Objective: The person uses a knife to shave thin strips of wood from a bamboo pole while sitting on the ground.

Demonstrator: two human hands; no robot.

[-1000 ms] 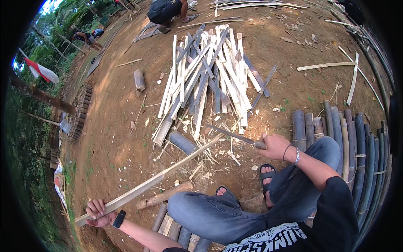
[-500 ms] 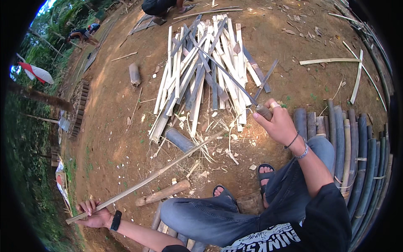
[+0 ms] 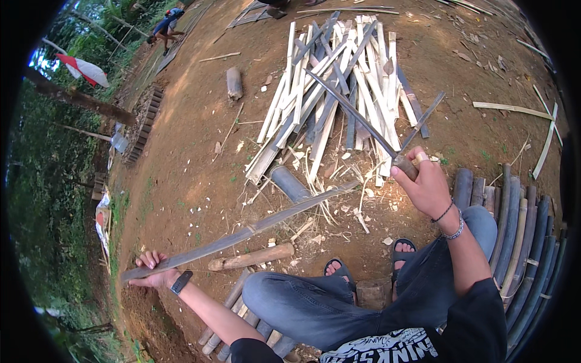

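Note:
My left hand [image 3: 154, 270] is closed around the near end of a long bamboo strip [image 3: 242, 234], thumb beneath and fingers over the top. The strip slants away to the right, its dark outer face up, and its far end crosses in front of a short dark bamboo tube [image 3: 289, 184] on the ground. In my right hand [image 3: 426, 187] is the wooden handle of a machete [image 3: 353, 111]. Its long dark blade points far and left, above a heap of split bamboo strips [image 3: 296, 100], well apart from the strip I hold.
Near my left knee lies a short wooden stick [image 3: 251, 257]. Bamboo poles [image 3: 523, 242] are bound together at my right. Shavings litter the dirt, and a bamboo log piece [image 3: 234, 83] lies beyond. A person [image 3: 167, 27] bends over at the far left.
The bamboo strip has turned from its pale side to its dark, wider face. The machete blade has tilted, showing broader. My view has shifted, moving the scene rightward.

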